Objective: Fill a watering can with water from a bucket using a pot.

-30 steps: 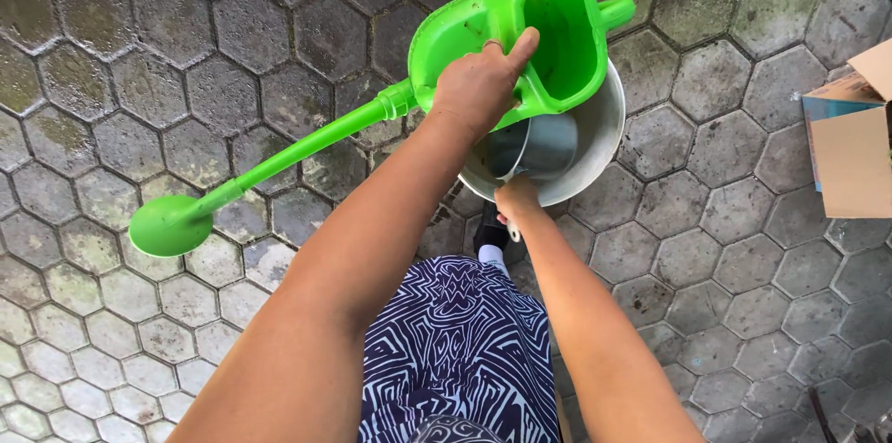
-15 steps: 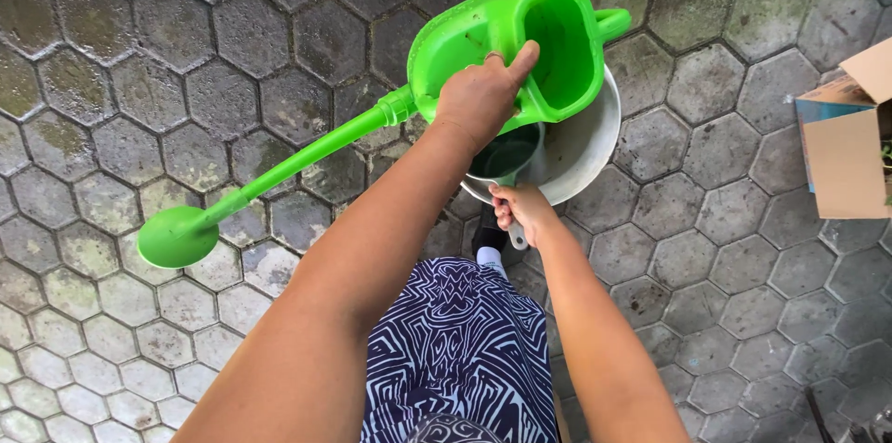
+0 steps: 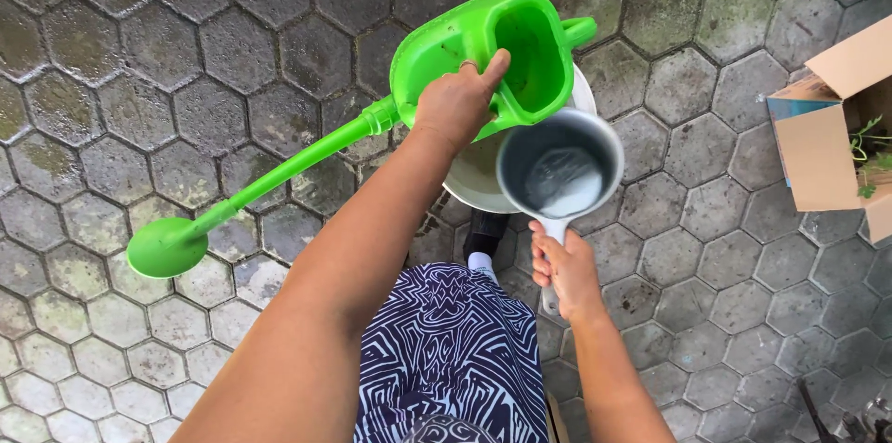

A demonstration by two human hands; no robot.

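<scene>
The head view is showing a green watering can (image 3: 483, 53) with its long spout running down to the left, the round rose (image 3: 167, 248) at the far end, and the left hand (image 3: 455, 104) is wrapping tight around its handle above a white bucket (image 3: 474, 174). The right hand (image 3: 562, 271) is gripping the handle of a grey scoop (image 3: 557, 174) full of water, just beside the can's open mouth. If the scoop is tipping too soon, water might be spilling on the wet stones (image 3: 725, 248)
</scene>
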